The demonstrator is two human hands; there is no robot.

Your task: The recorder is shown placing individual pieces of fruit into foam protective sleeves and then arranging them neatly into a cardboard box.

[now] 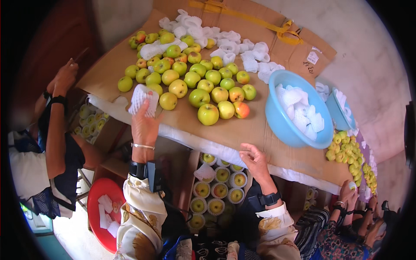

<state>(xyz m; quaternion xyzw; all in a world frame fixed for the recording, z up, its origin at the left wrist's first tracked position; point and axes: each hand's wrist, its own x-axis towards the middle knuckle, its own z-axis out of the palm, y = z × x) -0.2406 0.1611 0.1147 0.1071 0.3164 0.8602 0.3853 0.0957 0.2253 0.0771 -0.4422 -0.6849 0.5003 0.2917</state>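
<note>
A white foam net sleeve (pixel 143 100) sits in my left hand (pixel 144 125), above the table's front edge; no apple shows inside it. My right hand (pixel 258 162) hovers at that same edge with nothing in it, its fingers partly spread. Loose green-yellow apples (pixel 208 114), some with red patches, lie on a cardboard sheet (pixel 182 122) beyond my hands. Below, in front of me, an open carton (pixel 194 174) holds apples in foam sleeves (pixel 222 174). One white sleeve (pixel 205 172) lies over the apples in it.
A blue basin (pixel 276 120) of foam sleeves stands on the right, with a smaller blue tub (pixel 334 109) behind it. More sleeves (pixel 229 45) are heaped at the back. A red basin (pixel 97 221) is low on the left. Other people's hands (pixel 66 76) are at both sides.
</note>
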